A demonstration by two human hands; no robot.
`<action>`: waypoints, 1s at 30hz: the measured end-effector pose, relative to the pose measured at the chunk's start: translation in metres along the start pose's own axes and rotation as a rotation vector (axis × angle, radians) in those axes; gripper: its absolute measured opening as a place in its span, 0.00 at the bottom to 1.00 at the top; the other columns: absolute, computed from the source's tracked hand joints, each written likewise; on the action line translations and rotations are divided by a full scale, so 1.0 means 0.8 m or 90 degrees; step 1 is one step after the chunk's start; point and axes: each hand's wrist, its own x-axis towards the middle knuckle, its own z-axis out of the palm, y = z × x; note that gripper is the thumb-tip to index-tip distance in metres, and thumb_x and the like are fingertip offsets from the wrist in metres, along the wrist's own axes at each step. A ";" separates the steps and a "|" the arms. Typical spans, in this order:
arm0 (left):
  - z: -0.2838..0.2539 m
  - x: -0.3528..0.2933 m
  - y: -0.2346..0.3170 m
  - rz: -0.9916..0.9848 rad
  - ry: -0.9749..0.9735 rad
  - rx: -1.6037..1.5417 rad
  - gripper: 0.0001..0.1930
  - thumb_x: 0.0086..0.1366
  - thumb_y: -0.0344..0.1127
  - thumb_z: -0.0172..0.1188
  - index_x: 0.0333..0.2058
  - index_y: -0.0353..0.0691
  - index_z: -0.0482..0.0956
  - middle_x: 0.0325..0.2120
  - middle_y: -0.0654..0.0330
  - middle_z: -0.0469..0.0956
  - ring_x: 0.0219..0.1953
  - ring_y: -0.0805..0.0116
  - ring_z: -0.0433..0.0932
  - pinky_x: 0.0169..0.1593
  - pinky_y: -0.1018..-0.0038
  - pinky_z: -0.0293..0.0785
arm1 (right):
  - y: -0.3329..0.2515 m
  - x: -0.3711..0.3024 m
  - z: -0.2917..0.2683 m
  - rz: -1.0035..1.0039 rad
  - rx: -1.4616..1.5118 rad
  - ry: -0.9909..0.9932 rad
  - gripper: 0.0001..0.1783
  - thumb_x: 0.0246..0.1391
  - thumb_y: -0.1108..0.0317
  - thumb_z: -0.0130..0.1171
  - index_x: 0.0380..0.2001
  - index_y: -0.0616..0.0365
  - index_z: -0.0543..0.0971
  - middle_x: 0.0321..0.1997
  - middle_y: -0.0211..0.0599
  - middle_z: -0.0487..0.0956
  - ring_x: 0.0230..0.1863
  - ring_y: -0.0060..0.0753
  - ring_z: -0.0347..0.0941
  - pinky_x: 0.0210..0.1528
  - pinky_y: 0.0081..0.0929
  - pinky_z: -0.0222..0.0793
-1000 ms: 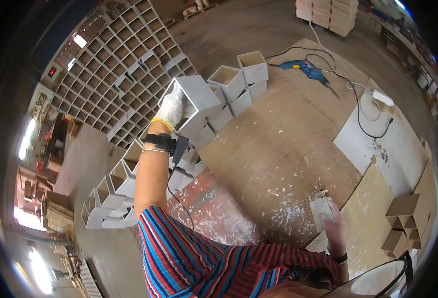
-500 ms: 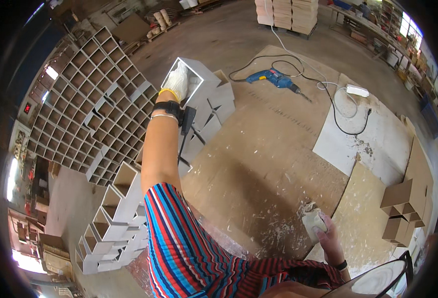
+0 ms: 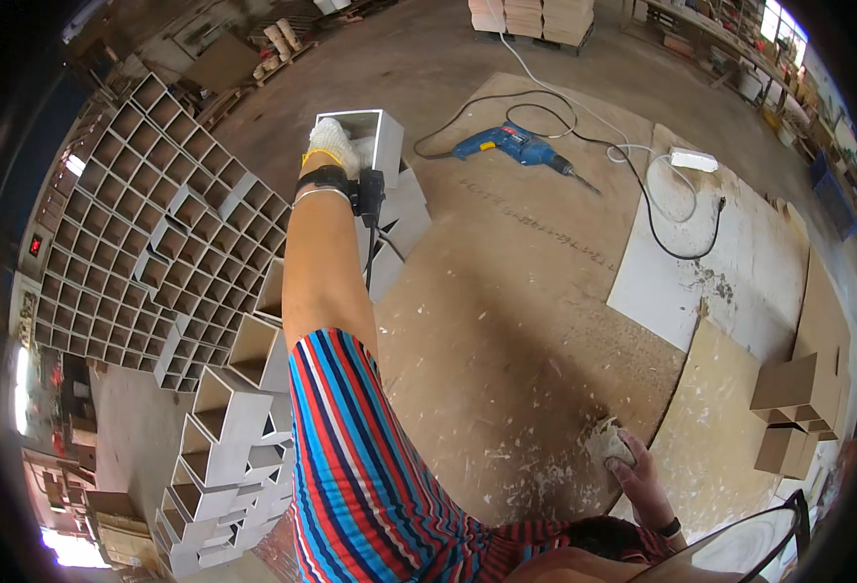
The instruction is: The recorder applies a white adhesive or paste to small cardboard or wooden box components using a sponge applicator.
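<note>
My left hand, in a white knit glove with a yellow cuff, is stretched far out to a white open-fronted box. Its fingers close over the box's left side. The box sits at the far end of a row of similar white boxes; my left forearm hides part of that row. Low on the right, my bare right hand is wrapped around a pale, rounded wad that touches the board. White smears and flecks mark the board around it.
A blue power drill with a black cord lies on the board's far part, near a white power strip. Many joined white cubes stand at left. Open cardboard boxes are at right. Stacked sheets stand at the back.
The far white box has turned under my left hand, its opening now facing more away from me. The whole view has shifted slightly. My right hand still holds the wad.
</note>
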 end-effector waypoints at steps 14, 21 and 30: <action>-0.021 0.173 -0.022 0.206 -0.127 0.558 0.22 0.64 0.45 0.51 0.50 0.34 0.71 0.52 0.45 0.72 0.49 0.52 0.75 0.49 0.61 0.73 | 0.005 0.013 -0.009 0.032 0.057 -0.023 0.28 0.53 0.70 0.59 0.57 0.65 0.65 0.58 0.40 0.66 0.60 0.34 0.62 0.62 0.30 0.57; -0.001 0.011 0.032 0.357 0.177 0.554 0.28 0.65 0.55 0.42 0.58 0.45 0.68 0.56 0.50 0.69 0.57 0.48 0.68 0.59 0.59 0.64 | 0.003 0.003 -0.017 -0.026 -0.032 0.025 0.30 0.53 0.67 0.59 0.57 0.66 0.65 0.59 0.43 0.66 0.61 0.35 0.61 0.63 0.31 0.56; 0.119 -0.282 -0.083 0.490 -0.126 0.294 0.24 0.62 0.40 0.59 0.56 0.40 0.70 0.44 0.44 0.77 0.47 0.53 0.78 0.51 0.65 0.72 | -0.040 -0.054 -0.029 0.025 0.105 0.130 0.29 0.53 0.67 0.57 0.58 0.63 0.65 0.58 0.39 0.68 0.62 0.34 0.61 0.64 0.31 0.55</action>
